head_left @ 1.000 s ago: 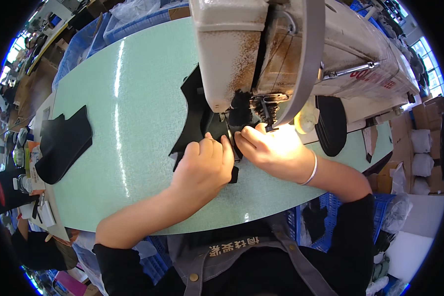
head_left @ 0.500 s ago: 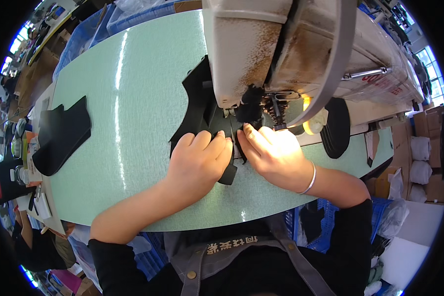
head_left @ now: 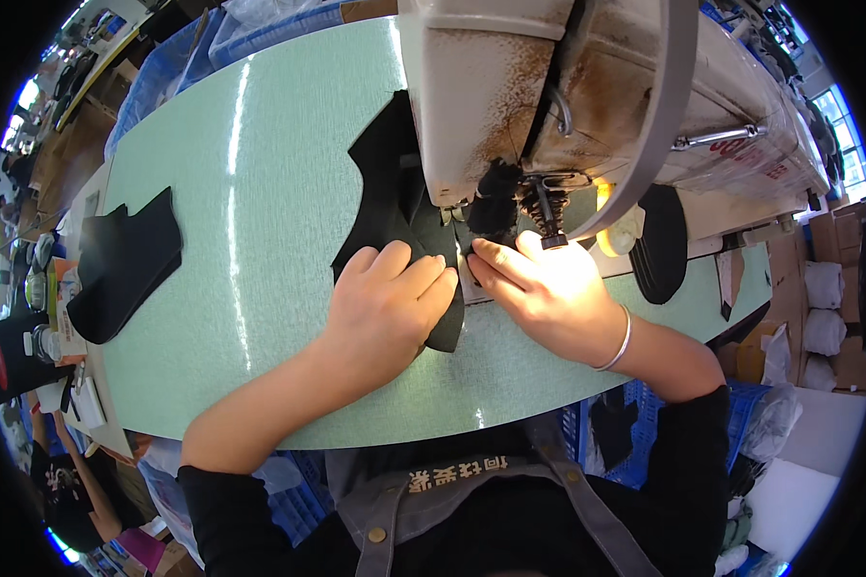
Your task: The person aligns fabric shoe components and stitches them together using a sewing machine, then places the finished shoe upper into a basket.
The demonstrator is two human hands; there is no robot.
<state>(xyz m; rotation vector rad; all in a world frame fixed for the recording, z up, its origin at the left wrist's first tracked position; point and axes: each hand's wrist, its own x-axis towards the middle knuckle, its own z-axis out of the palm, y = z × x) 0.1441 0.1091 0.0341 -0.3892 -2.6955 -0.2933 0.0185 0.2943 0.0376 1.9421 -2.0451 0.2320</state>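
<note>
A black shoe-upper-like piece (head_left: 377,183) of flat material lies under the head of a sewing machine (head_left: 491,87). My left hand (head_left: 387,303) is closed on its near part, fingers curled and knuckles up. One flap of the piece hangs below those fingers. Beside the presser foot (head_left: 452,213), my right hand (head_left: 548,298) has its fingers pressed together under the bright lamp. What its fingertips hold, if anything, is hidden. A gap showing the machine bed and tabletop separates the two hands. Dark fuzzy material (head_left: 496,197) covers the needle area.
Another black cut piece (head_left: 125,264) lies on the left of the pale green table (head_left: 289,192). Stacked black pieces (head_left: 660,245) rest right of the machine. Blue crates (head_left: 635,433) stand under the near edge. A co-worker's arm (head_left: 87,471) shows at lower left.
The black piece has slid slightly away from me under the machine head. My right hand has shifted a little right, widening the gap between my hands. A metal lever now shows on the machine.
</note>
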